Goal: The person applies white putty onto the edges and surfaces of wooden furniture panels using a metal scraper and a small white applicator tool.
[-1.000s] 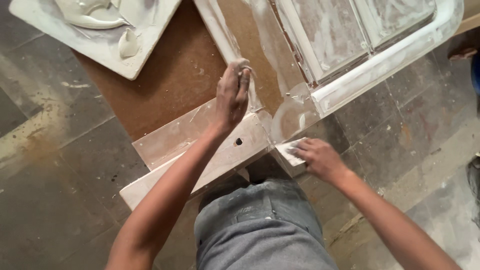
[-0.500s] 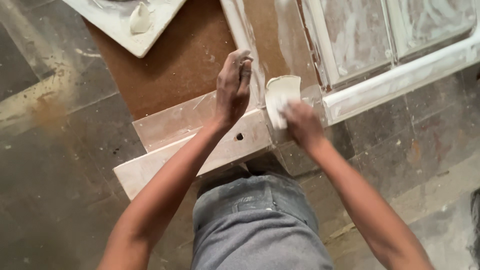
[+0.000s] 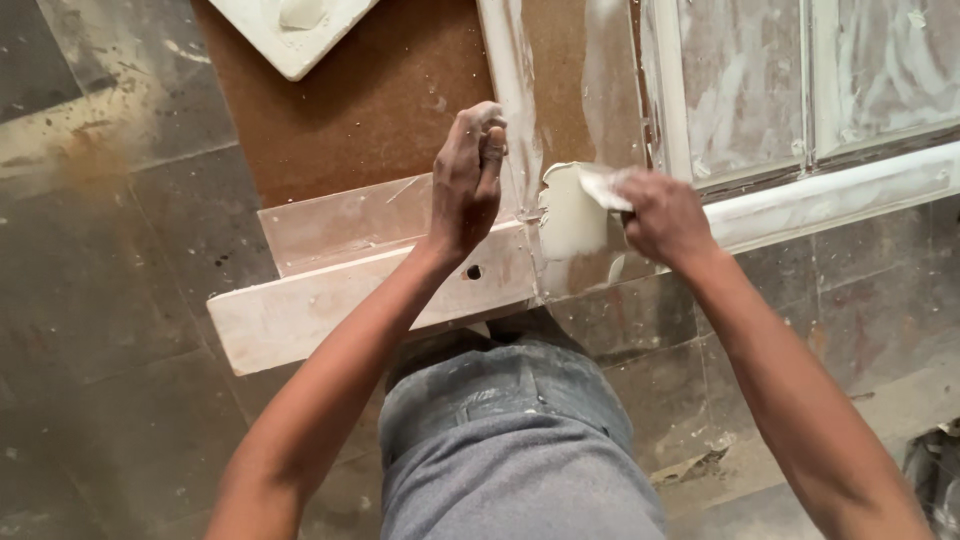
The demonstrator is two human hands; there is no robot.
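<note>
White putty coated the scraper (image 3: 578, 208), gripped in the right hand (image 3: 665, 215) just right of the moulding (image 3: 512, 90). That strip ran near to far; the left hand (image 3: 468, 180) pinched it, nearer than the right.
</note>
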